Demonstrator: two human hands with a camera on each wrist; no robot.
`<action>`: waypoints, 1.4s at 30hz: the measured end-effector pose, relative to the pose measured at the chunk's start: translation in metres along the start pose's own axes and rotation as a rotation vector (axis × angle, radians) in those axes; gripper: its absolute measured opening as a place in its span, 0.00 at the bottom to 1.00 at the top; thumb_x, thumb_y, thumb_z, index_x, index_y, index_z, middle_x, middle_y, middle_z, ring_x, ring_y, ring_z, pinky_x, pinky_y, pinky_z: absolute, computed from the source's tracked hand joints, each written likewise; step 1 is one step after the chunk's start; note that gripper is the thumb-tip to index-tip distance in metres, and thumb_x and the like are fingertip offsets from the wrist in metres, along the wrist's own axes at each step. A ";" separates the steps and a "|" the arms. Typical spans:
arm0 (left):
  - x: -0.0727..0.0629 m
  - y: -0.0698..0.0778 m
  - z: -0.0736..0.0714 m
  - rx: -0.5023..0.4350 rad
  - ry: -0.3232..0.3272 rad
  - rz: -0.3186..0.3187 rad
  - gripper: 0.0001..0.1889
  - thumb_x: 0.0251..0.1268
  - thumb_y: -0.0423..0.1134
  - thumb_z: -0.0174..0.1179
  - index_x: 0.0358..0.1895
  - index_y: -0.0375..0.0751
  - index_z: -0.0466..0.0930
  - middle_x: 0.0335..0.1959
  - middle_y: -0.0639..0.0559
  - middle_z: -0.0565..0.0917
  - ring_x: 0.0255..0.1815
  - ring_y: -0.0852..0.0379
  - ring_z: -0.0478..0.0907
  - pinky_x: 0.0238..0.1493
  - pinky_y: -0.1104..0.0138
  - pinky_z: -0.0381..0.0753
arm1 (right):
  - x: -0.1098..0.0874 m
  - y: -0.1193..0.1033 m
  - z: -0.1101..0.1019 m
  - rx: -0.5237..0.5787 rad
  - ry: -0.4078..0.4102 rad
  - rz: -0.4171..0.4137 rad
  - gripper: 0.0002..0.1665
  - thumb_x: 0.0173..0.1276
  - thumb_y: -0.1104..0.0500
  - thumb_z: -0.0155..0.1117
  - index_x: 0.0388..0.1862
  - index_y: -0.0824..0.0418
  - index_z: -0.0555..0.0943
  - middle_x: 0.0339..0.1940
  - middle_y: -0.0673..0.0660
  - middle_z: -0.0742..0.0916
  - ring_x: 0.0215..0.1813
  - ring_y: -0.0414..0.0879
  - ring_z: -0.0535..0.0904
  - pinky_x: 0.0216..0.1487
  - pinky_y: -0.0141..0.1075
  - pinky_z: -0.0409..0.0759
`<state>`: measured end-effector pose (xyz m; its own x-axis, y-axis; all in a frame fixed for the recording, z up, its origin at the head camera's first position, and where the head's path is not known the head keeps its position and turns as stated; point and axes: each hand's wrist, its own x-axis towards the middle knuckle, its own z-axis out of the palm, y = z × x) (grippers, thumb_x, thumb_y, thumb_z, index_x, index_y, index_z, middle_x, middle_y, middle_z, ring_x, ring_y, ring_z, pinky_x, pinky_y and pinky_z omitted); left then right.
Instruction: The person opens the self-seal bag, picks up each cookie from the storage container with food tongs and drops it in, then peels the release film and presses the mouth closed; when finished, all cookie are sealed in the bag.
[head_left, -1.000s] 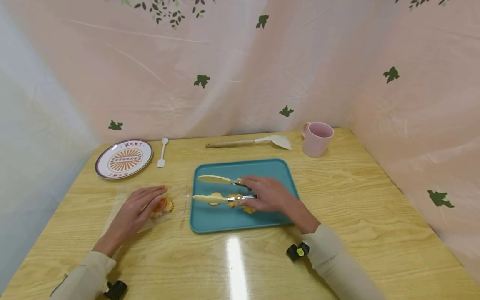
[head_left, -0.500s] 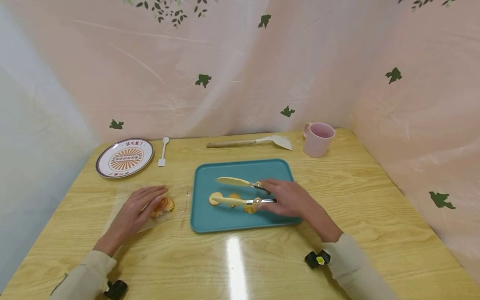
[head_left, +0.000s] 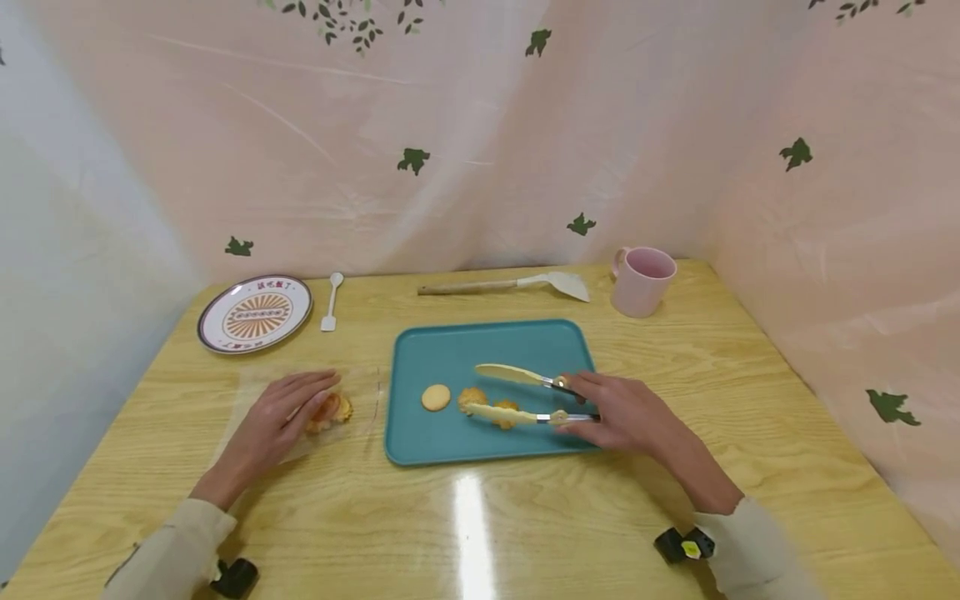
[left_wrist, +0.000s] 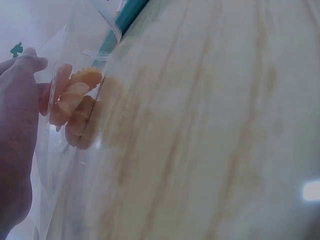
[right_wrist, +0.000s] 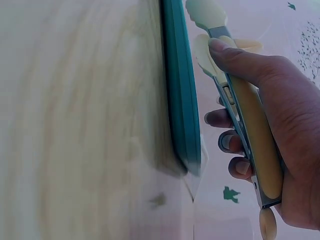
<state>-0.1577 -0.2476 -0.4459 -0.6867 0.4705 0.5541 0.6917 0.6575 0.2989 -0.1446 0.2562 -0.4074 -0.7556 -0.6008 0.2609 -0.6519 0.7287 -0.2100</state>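
Note:
On the left of the table lies a clear plastic bag [left_wrist: 65,170] with several cookies [left_wrist: 75,107] inside. My left hand [head_left: 276,421] holds the bag from above, fingers beside the cookies; its exact grip is partly hidden. My right hand [head_left: 626,417] grips a pair of tongs [head_left: 510,415], cream-tipped with metal joints, seen closely in the right wrist view. The tongs' tips are spread apart over the teal tray [head_left: 427,442], with nothing between them. A smooth round cookie [head_left: 436,397] and two ridged cookies [head_left: 472,398] lie on the tray, one partly under the lower tip.
Behind the tray lies a spatula [head_left: 480,287] with a wooden handle. A pink mug [head_left: 642,283] stands at the back right. At the back left are a patterned plate [head_left: 255,315] and a small white spoon [head_left: 332,302]. Cloth walls enclose the table.
My right hand has drawn the spread tongs rightward across the tray, uncovering the round cookie. The left hand has stayed at the bag.

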 end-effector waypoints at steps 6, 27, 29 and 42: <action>0.001 -0.001 0.001 0.009 0.002 0.004 0.17 0.75 0.28 0.60 0.63 0.36 0.82 0.62 0.42 0.83 0.63 0.41 0.77 0.75 0.74 0.53 | -0.017 0.004 -0.005 -0.025 0.002 0.026 0.35 0.62 0.40 0.77 0.60 0.62 0.83 0.49 0.57 0.88 0.39 0.49 0.86 0.37 0.47 0.85; -0.002 -0.001 0.000 0.000 0.010 0.009 0.18 0.72 0.26 0.62 0.63 0.36 0.83 0.62 0.42 0.84 0.63 0.40 0.77 0.74 0.76 0.52 | -0.041 0.005 -0.007 -0.055 -0.018 0.020 0.36 0.61 0.40 0.78 0.59 0.62 0.85 0.42 0.49 0.86 0.33 0.35 0.77 0.33 0.37 0.81; -0.001 -0.001 0.000 -0.004 0.009 0.007 0.18 0.72 0.26 0.62 0.63 0.36 0.83 0.62 0.42 0.84 0.63 0.41 0.77 0.74 0.76 0.52 | -0.041 0.005 -0.007 -0.054 -0.026 0.023 0.36 0.61 0.40 0.78 0.59 0.62 0.85 0.43 0.50 0.87 0.34 0.36 0.77 0.33 0.38 0.82; -0.001 -0.002 0.001 -0.006 0.015 0.015 0.18 0.72 0.26 0.62 0.62 0.35 0.83 0.61 0.41 0.84 0.62 0.40 0.77 0.75 0.75 0.53 | -0.040 0.004 -0.012 -0.033 -0.056 0.013 0.32 0.64 0.40 0.76 0.58 0.61 0.85 0.40 0.47 0.85 0.32 0.35 0.73 0.30 0.35 0.77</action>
<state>-0.1585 -0.2487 -0.4472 -0.6729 0.4711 0.5703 0.7030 0.6471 0.2951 -0.1164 0.2872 -0.4070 -0.7668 -0.6082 0.2054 -0.6405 0.7461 -0.1818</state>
